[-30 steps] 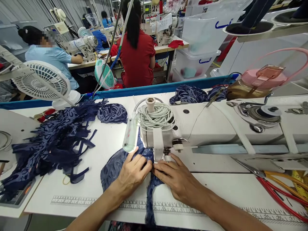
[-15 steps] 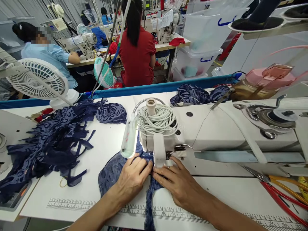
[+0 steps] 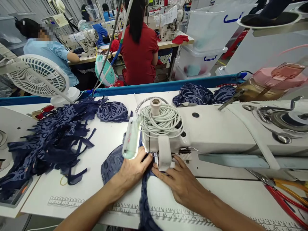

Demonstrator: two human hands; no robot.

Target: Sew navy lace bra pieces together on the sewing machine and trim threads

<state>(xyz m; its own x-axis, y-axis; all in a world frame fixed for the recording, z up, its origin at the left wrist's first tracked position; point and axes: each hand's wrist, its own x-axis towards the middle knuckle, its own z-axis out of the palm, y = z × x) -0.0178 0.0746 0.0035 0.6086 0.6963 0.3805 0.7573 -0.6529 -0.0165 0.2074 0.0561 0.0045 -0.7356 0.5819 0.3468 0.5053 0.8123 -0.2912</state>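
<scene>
A navy patterned lace fabric (image 3: pixel 112 165) lies under the head of a white sewing machine (image 3: pixel 216 128), and a narrow length of it trails down over the table's front edge. My left hand (image 3: pixel 131 170) presses on this fabric left of the presser foot, thumb and index finger gripping close by the needle area. On the other side, my right hand (image 3: pixel 181 183) has its fingertips on the fabric edge just right of the foot, partly behind the machine's white guard (image 3: pixel 165 154). The stitching point itself is mostly hidden by the guard and fingers.
Left lies a pile of navy lace pieces (image 3: pixel 48 138), with a moulded cup piece (image 3: pixel 112 112) beside it. Scissors (image 3: pixel 264 178) rest at right. A printed ruler (image 3: pixel 187 215) runs along the front. A white fan (image 3: pixel 40 75) stands behind; co-workers sit beyond the blue edge.
The fabric's trailing strip has shifted left and further down toward the front edge. Both hands stay beside the foot, the left closer to the needle. The view has turned slightly.
</scene>
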